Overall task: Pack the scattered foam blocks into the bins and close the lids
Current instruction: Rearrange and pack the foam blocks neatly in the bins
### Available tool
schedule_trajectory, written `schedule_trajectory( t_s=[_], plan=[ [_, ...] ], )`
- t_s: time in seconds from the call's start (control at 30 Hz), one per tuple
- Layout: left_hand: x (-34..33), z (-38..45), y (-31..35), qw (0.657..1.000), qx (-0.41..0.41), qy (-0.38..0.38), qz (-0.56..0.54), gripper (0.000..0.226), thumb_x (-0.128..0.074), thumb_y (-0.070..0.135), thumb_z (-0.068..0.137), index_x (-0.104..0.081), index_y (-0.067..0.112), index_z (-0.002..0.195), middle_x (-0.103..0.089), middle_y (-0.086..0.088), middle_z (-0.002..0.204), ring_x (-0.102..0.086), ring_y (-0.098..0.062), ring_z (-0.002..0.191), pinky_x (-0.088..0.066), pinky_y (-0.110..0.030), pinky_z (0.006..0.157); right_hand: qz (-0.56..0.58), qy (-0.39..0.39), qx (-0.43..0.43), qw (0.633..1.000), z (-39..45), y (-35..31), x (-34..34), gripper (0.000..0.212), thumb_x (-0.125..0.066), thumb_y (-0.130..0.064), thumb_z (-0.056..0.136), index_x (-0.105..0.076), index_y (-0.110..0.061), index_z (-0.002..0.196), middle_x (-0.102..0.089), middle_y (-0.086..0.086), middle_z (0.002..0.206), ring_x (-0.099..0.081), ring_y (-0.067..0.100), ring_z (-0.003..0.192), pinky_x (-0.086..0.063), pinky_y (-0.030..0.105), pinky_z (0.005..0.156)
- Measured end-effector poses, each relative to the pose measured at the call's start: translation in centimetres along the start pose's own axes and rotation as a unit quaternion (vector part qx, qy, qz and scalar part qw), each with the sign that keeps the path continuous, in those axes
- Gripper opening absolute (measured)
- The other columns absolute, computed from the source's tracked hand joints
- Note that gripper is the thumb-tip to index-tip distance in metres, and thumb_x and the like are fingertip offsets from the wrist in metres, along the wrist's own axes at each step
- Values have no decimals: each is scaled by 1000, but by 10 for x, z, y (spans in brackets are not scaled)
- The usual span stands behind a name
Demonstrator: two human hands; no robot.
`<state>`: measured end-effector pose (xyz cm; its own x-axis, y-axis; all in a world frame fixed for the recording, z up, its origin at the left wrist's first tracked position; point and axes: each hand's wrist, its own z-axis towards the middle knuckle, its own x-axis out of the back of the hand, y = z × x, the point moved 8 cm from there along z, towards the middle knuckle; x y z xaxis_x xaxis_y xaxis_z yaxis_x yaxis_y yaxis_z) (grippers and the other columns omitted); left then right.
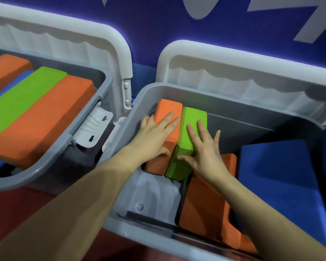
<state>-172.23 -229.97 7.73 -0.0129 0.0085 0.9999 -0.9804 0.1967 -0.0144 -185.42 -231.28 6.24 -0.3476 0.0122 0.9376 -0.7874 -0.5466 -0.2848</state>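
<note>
Two grey bins sit side by side against a blue wall, both with their pale lids swung up and back. The person's hands reach into the right bin (177,87). The left hand (154,136) lies flat on a small orange block (167,117), fingers straight and spread along its top face, thumb down on the block's near side. The right hand (205,147) lies the same way on the green block (188,132) that stands touching the orange one on its right — fingers spread across the top, thumb stretched out against the lower face. Neither hand curls round anything; both simply press on the foam.

The two blocks stand together in the far left part of the right bin. Just beside them, nearer the camera, a larger dark orange block (205,210) lies under the right wrist, and a big blue block (282,178) leans in the bin's right half. The bare grey floor of the bin shows at the near left corner.

The left bin (51,162) is packed fuller — a long orange block (43,119) beside a long green block (24,100), with blue foam and another orange piece behind. Its lid (64,40) stands open, as does the right bin's lid (252,72).
</note>
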Motion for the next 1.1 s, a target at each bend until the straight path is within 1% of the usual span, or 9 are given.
schedule_trajectory(
  t_s=[0.13, 0.3, 0.53, 0.67, 0.8, 0.87, 0.93, 1.0, 1.1],
  plan=[
    [-5, -1, -3, 999, 9, -22, -23, 104, -70, 43, 80, 5, 30, 152, 10, 7, 160, -2, -46, 143, 7, -55, 114, 2, 22, 6, 1000, -5, -3, -4, 91, -79, -38, 75, -32, -10, 148, -18, 26, 155, -25, 49, 139, 10, 54, 111],
    [-4, -11, -2, 997, 50, -10, 50, 108, -66, 45, 81, 15, 29, 150, 13, 4, 160, 12, -26, 147, 10, -52, 114, -81, 13, -10, 997, -5, -11, -7, 95, -80, -49, 69, -37, -15, 147, -29, 23, 152, -40, 49, 131, -9, 60, 109],
    [-2, -19, -10, 994, 48, -61, 80, 117, -63, 60, 78, 22, 23, 148, 19, -2, 159, 10, -24, 147, 8, -44, 116, -59, -68, -59, 994, 4, -17, -7, 97, -66, -57, 79, -5, -38, 152, 7, -1, 162, -15, 29, 147, -6, 46, 118],
    [3, -16, -10, 993, 42, -107, 42, 121, -67, 62, 75, 19, 23, 149, 19, -3, 159, 10, -27, 147, 8, -45, 117, -34, -124, -100, 987, 6, -19, -3, 102, -69, -55, 78, 0, -42, 151, 16, -7, 160, -12, 26, 147, -7, 52, 118],
    [11, -20, -8, 991, 4, -137, 3, 111, -63, 61, 79, 12, 22, 152, 16, -7, 159, 10, -30, 147, 7, -45, 117, -12, -191, -105, 976, 0, -16, 5, 100, -69, -54, 78, 0, -45, 150, 19, -10, 159, -12, 27, 147, -14, 53, 117],
    [18, -26, -6, 991, -6, -134, -7, 104, -57, 63, 83, 7, 20, 153, 12, -7, 160, 9, -30, 147, 5, -44, 117, -5, -179, -99, 979, -12, -15, 18, 96, -67, -53, 81, -2, -44, 150, 15, -10, 160, -10, 24, 148, -14, 51, 117],
    [24, -34, -2, 993, -10, -120, -23, 97, -52, 63, 86, 3, 19, 153, 9, -4, 161, 8, -29, 147, 4, -45, 117, 8, -120, -97, 988, -29, -14, 39, 90, -66, -50, 83, -9, -39, 151, 3, -7, 162, -17, 23, 146, -15, 50, 116],
    [32, -43, 8, 995, -20, -90, -33, 92, -50, 61, 88, 0, 20, 153, 7, -2, 161, 5, -27, 147, 2, -44, 117, 8, -51, -85, 995, -48, -12, 63, 78, -65, -49, 84, -27, -29, 150, -21, 1, 159, -35, 30, 138, -27, 50, 112],
    [49, -50, 37, 995, -45, -58, -64, 86, -48, 59, 90, -2, 22, 153, 5, -1, 161, 0, -25, 147, -3, -42, 117, -51, 35, -78, 995, -82, 2, 97, 65, -58, -51, 78, -56, -16, 133, -54, 11, 139, -58, 39, 115, -50, 49, 93]
  ],
)
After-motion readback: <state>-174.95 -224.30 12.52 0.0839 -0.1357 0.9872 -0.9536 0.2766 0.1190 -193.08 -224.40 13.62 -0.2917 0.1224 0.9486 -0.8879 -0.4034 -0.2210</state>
